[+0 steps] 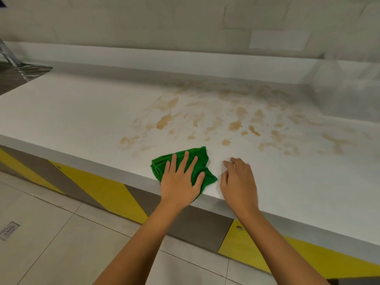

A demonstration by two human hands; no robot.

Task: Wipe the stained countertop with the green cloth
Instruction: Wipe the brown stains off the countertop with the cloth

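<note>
Green cloth (pixel 197 161), folded and bunched, lies near the front edge of the white surface (pixel 72 114), just short of the brown stains (pixel 205 118) that spread across the middle and right of it. The left hand (pixel 181 182) lies flat on the cloth with fingers spread, palm down, thumb over the cloth's right side. The right hand (pixel 239 182) rests just beside the cloth on bare surface, fingers loosely curled with the tips touching down, gripping nothing. Below the front edge runs a cabinet front (pixel 102 188) in yellow and grey diagonal panels, above a pale tiled floor (pixel 51 243).
</note>
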